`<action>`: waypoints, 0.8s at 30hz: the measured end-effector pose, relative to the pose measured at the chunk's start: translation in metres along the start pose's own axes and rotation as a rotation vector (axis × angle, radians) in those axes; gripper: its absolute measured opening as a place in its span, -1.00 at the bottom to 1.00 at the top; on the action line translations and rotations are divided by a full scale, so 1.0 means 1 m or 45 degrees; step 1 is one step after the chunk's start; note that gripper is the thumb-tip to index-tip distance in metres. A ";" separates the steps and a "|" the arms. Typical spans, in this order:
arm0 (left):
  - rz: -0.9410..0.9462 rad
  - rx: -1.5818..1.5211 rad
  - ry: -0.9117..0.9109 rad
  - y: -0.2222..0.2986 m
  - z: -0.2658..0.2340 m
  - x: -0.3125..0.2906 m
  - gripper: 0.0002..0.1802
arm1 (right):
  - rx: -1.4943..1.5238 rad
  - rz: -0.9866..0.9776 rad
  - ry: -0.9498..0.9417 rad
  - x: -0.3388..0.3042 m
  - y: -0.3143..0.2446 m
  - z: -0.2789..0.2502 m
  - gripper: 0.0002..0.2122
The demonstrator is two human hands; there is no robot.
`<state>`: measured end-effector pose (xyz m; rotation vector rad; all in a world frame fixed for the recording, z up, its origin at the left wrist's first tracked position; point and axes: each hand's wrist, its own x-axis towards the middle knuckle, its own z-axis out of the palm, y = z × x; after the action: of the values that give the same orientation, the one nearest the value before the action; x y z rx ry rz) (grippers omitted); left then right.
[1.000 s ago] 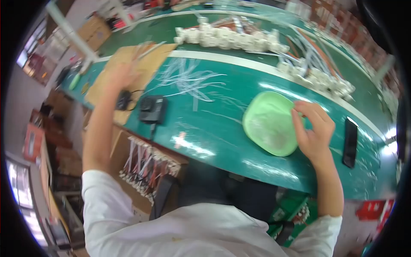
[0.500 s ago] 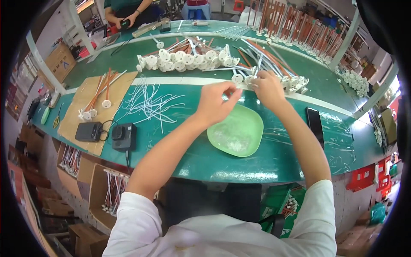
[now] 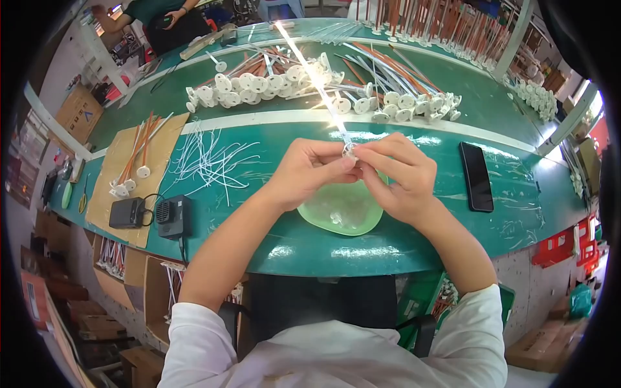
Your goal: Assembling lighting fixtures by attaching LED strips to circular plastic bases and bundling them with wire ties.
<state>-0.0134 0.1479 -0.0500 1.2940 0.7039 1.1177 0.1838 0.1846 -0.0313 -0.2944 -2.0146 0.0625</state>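
On my feed the lit stick (image 3: 311, 77) slants up & away from the grip, its near end btwn both hands' fingertips. I see the L hand (image 3: 304, 171) pinching that end from its side, the R hand (image 3: 405, 178) from the other; fingers partly hide it. Far end points up-L, across the white discs (image 3: 249, 90) in view. Green bowl (image 3: 343, 218) sits on the bench (image 3: 404, 257) below the hands; phone (image 3: 477, 178) well apart, R.

Held rod (image 3: 315, 81): shiny, metallic-looking. Bowl (image 3: 343, 216): smooth plastic. Tabletop (image 3: 407, 246): glossy, smooth. Sheet (image 3: 111, 165): matt cardboard.
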 end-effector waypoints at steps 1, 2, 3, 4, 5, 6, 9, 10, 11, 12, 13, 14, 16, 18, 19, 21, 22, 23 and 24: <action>0.008 -0.013 -0.038 -0.002 -0.001 0.001 -0.67 | 0.030 -0.027 0.002 -0.002 0.001 0.000 -0.72; -0.001 -0.014 -0.040 -0.002 -0.001 0.001 -0.67 | 0.060 -0.056 0.003 -0.005 0.001 -0.001 -0.73; -0.004 -0.044 -0.044 -0.003 -0.001 0.002 -0.67 | 0.060 -0.047 0.005 -0.005 0.002 -0.003 -0.73; -0.002 -0.068 -0.043 -0.001 -0.001 0.002 -0.66 | 0.105 0.008 -0.010 -0.002 0.002 -0.006 -0.74; -0.005 -0.064 -0.039 0.001 -0.002 0.000 -0.66 | 0.151 0.063 -0.027 0.000 0.003 -0.008 -0.75; -0.033 -0.135 -0.100 0.004 -0.002 -0.002 -0.66 | 0.157 0.064 -0.024 -0.001 0.004 -0.010 -0.75; -0.067 -0.138 -0.099 0.003 -0.001 0.001 -0.64 | 0.213 0.092 -0.086 -0.005 0.006 -0.009 -0.77; -0.075 -0.078 -0.038 0.000 0.002 -0.001 -0.63 | 0.144 0.131 -0.053 -0.007 0.003 -0.007 -0.77; -0.019 -0.095 -0.047 0.000 0.001 -0.001 -0.63 | 0.075 0.169 -0.023 -0.009 0.000 -0.004 -0.77; -0.035 -0.107 -0.044 -0.001 -0.001 0.000 -0.63 | 0.079 0.187 -0.031 -0.008 -0.003 0.000 -0.77; 0.071 -0.003 0.080 0.000 -0.003 0.004 -0.65 | -0.020 0.266 0.026 -0.005 -0.003 0.004 -0.76; 0.177 0.102 0.204 0.003 -0.004 0.008 -0.66 | -0.121 0.343 0.081 -0.003 -0.001 0.006 -0.74; 0.229 0.235 0.456 0.008 -0.012 0.012 -0.67 | -0.257 0.376 -0.071 -0.006 0.008 0.001 -0.66; 0.247 0.203 0.623 0.006 -0.021 0.010 -0.67 | -0.409 0.873 -0.814 -0.009 0.016 -0.006 -0.69; 0.247 0.197 0.616 0.005 -0.022 0.014 -0.67 | -0.417 0.878 -0.814 -0.012 0.024 -0.008 -0.69; 0.194 0.249 0.663 -0.002 -0.024 0.016 -0.68 | -0.183 0.650 -0.783 -0.023 0.042 -0.001 -0.74; 0.187 0.245 0.667 -0.005 -0.025 0.017 -0.68 | -0.179 0.654 -0.791 -0.020 0.045 0.003 -0.74; 0.158 0.298 0.633 -0.007 -0.025 0.018 -0.68 | -0.132 0.631 -0.725 -0.016 0.046 0.007 -0.77; 0.130 0.350 0.597 -0.010 -0.024 0.019 -0.68 | -0.087 0.607 -0.657 -0.015 0.045 0.009 -0.80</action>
<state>-0.0259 0.1752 -0.0605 1.3171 1.1822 1.4680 0.1900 0.2255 -0.0560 -0.8708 -2.4124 0.4044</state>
